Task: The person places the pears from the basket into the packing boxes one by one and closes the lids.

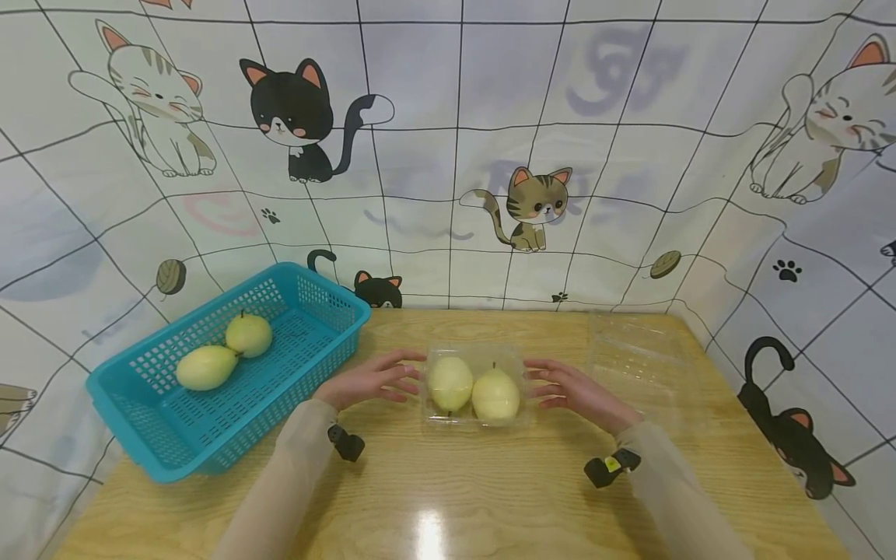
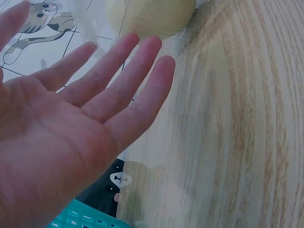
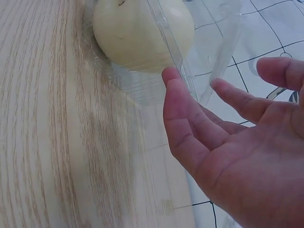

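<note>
A clear plastic box [image 1: 483, 355] sits on the table in the head view, with two pale yellow-green pears [image 1: 495, 397] side by side inside. My left hand [image 1: 371, 379] is at the box's left side, fingers extended and apart. On the opposite side, my right hand [image 1: 577, 393] has its fingertips right at the box's edge. The left wrist view shows the left hand [image 2: 99, 104] with an empty palm below one pear [image 2: 152, 16]. In the right wrist view the right hand [image 3: 237, 137] has relaxed fingers beside the plastic wall and another pear [image 3: 137, 38].
A blue perforated basket [image 1: 287, 397] holding two more pears [image 1: 207, 367] stands at the left. Another clear plastic container [image 1: 640, 365] lies at the right back. Behind the wooden table [image 1: 448, 486] rises a cat-patterned cloth wall [image 1: 420, 194].
</note>
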### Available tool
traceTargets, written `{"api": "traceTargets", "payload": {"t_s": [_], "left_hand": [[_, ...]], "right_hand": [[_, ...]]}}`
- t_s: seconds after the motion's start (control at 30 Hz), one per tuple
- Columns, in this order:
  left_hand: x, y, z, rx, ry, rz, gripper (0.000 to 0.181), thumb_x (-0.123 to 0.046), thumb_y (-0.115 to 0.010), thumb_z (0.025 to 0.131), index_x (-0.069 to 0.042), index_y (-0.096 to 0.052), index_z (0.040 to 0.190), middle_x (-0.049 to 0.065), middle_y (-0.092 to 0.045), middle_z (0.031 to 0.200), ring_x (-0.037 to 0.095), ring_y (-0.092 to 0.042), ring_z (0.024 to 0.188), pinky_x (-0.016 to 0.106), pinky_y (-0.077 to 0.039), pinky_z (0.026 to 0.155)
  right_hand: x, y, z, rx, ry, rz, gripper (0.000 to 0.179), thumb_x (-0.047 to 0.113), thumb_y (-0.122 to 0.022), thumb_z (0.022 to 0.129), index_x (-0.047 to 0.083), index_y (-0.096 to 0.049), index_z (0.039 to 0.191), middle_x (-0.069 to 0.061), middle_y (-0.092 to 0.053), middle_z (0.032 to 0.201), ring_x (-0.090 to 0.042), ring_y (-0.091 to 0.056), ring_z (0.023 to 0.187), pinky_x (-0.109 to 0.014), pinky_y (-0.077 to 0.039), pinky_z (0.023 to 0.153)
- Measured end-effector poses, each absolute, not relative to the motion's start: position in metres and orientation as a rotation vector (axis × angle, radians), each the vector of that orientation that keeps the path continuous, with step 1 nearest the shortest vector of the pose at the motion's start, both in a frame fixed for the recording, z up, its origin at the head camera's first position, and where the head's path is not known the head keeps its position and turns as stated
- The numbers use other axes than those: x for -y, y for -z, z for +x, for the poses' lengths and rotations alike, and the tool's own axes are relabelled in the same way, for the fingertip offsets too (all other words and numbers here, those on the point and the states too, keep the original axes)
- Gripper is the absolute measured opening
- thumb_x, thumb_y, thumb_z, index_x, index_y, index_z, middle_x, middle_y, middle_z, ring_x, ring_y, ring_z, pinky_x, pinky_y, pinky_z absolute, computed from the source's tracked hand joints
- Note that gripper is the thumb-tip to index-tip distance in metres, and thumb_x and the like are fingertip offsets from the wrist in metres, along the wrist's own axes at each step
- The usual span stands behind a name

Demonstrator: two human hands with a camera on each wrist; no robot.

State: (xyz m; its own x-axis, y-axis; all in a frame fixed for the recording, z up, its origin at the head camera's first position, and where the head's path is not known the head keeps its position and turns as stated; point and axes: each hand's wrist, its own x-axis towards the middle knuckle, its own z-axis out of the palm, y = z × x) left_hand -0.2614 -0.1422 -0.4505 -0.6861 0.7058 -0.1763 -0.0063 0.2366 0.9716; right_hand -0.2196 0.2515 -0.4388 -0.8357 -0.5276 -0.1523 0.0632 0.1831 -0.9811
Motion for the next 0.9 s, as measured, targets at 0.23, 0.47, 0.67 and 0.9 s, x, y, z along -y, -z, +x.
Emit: {"api": "traceTargets", "payload": {"t_s": [0.23, 0.47, 0.67, 0.9], "left_hand": [[0.142, 0.452, -0.261, -1.907, -1.482, 0.655, 0.05, -0.032, -0.042, 0.104, -0.011, -0.033, 0.149, 0.016, -0.045, 0.142, 0.031, -0.054, 0.119, 0.043, -0.047, 0.096], [0.141, 0.457, -0.258, -1.894, -1.509, 0.66, 0.052, -0.032, -0.044, 0.104, -0.008, -0.033, 0.148, 0.017, -0.044, 0.142, 0.033, -0.053, 0.12, 0.044, -0.046, 0.097], [0.139, 0.459, -0.255, -1.923, -1.55, 0.64, 0.051, -0.031, -0.046, 0.103, -0.007, -0.036, 0.147, 0.018, -0.047, 0.139, 0.032, -0.055, 0.117, 0.044, -0.047, 0.095], [0.133, 0.465, -0.251, -1.993, -1.597, 0.579, 0.047, -0.023, -0.054, 0.1, -0.013, -0.042, 0.145, 0.015, -0.051, 0.133, 0.029, -0.058, 0.112, 0.044, -0.05, 0.092]], "right_hand": [[-0.251, 0.44, -0.217, -2.047, 1.662, -0.443, 0.05, 0.016, -0.039, 0.105, -0.007, -0.027, 0.147, -0.03, -0.03, 0.147, -0.041, -0.047, 0.122, -0.047, -0.044, 0.097], [-0.25, 0.443, -0.216, -2.044, 1.664, -0.446, 0.051, 0.016, -0.043, 0.103, -0.008, -0.028, 0.146, -0.03, -0.04, 0.138, -0.032, -0.052, 0.114, -0.053, -0.042, 0.098], [-0.248, 0.446, -0.213, -2.084, 1.664, -0.406, 0.052, 0.014, -0.047, 0.101, -0.007, -0.03, 0.146, -0.028, -0.046, 0.131, -0.027, -0.055, 0.107, -0.054, -0.043, 0.096], [-0.243, 0.449, -0.206, -2.127, 1.596, -0.413, 0.06, 0.011, -0.05, 0.099, 0.005, -0.022, 0.151, -0.023, -0.059, 0.109, -0.03, -0.059, 0.097, -0.047, -0.048, 0.091]]}}
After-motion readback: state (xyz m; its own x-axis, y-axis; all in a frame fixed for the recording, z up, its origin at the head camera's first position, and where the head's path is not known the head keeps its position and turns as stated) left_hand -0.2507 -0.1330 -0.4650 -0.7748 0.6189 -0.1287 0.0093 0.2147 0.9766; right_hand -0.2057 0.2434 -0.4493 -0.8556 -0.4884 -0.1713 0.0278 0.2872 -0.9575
